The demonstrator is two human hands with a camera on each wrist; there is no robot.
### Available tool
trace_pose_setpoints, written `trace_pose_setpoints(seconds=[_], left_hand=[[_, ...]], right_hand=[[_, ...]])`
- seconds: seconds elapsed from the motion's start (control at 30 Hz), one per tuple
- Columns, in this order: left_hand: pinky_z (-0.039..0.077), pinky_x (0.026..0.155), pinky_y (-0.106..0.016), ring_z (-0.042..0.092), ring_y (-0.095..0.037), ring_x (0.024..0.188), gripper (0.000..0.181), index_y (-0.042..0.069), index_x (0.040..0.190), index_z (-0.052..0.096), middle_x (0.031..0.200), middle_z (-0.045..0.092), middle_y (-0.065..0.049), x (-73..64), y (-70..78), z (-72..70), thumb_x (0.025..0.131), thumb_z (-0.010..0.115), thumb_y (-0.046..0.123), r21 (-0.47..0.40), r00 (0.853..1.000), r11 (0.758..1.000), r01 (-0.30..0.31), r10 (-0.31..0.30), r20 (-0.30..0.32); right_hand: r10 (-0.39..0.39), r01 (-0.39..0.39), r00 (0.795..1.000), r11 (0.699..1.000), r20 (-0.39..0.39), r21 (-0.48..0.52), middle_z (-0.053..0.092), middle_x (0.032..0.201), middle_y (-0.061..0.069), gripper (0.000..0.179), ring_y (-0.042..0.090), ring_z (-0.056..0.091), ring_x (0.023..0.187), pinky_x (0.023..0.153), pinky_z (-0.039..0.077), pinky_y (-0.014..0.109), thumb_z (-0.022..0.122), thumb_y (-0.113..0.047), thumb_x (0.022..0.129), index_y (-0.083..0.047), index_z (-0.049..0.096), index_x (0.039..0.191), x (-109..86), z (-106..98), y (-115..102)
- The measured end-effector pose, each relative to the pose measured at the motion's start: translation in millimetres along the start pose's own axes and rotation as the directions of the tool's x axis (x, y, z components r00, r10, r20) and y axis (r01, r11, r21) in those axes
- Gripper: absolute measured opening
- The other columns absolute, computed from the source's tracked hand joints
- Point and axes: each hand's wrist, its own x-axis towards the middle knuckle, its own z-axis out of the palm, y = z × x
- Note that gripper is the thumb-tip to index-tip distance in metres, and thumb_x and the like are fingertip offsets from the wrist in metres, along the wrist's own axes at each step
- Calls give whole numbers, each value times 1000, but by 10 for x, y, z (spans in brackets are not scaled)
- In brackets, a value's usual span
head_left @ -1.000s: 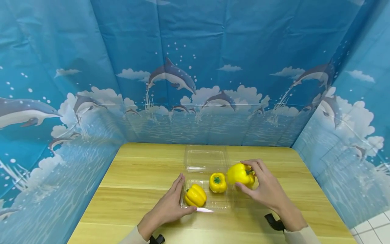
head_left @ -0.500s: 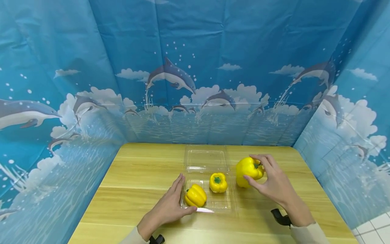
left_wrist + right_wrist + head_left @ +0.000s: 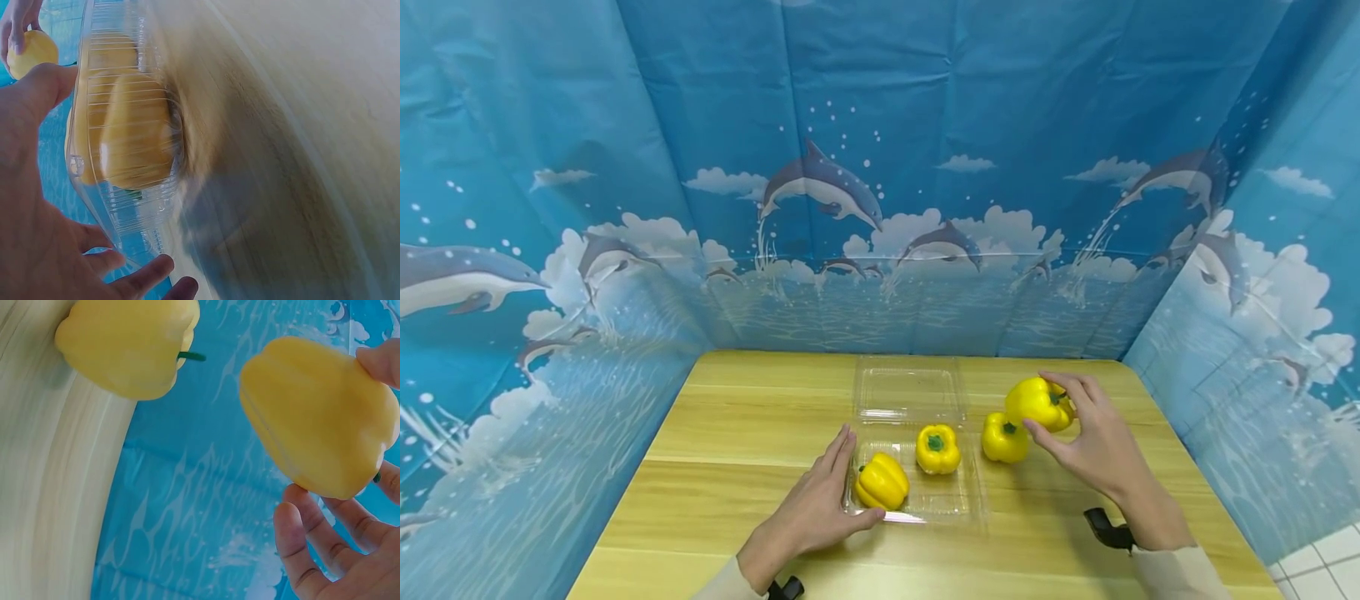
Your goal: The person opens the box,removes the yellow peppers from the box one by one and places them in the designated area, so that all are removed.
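My right hand [image 3: 1101, 442] grips a yellow bell pepper [image 3: 1032, 402] near its stem end, above the table. In the right wrist view that held pepper [image 3: 315, 415] sits between thumb and fingertips. A second bell pepper [image 3: 1003, 439] stands on the table just left of the right hand. My left hand [image 3: 820, 496] rests at the near left corner of a clear plastic clamshell box [image 3: 936, 500], fingers extended along its side and thumb along its front. Inside the box lie two yellow peppers, one on its side [image 3: 882, 482] and one [image 3: 937, 449] with its stem up.
The box's clear lid [image 3: 906, 390] is folded back flat behind the base. A wooden table [image 3: 737, 425] carries everything. Blue dolphin-print curtains [image 3: 880, 317] hang around its back and sides.
My right hand has moved right and slightly away with its pepper, bringing the pepper standing on the table into sight. The left hand has stayed at the box.
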Motion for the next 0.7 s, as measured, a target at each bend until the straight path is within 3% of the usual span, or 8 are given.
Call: trace_pose_setpoints(seconds=[0.27, 0.7], left_hand=[[51, 125, -79, 45, -54, 170, 131, 13, 189, 17, 200, 7, -9, 1, -2, -2, 97, 76, 84, 4, 1000, 1000, -3, 3, 2], [48, 130, -77, 41, -49, 174, 130, 11, 188, 18, 200, 6, -9, -20, 33, -46, 98, 77, 82, -10, 1000, 1000, -2, 2, 18]], right_hand=[[29, -29, 1000, 1000, 11, 12, 68, 142, 24, 80, 44, 67, 123, 91, 61, 70, 100, -18, 88, -6, 66, 159, -34, -4, 101], [47, -47, 999, 999, 22, -25, 67, 141, 26, 79, 45, 66, 121, 88, 58, 65, 99, -16, 86, -5, 68, 157, -135, 6, 243]])
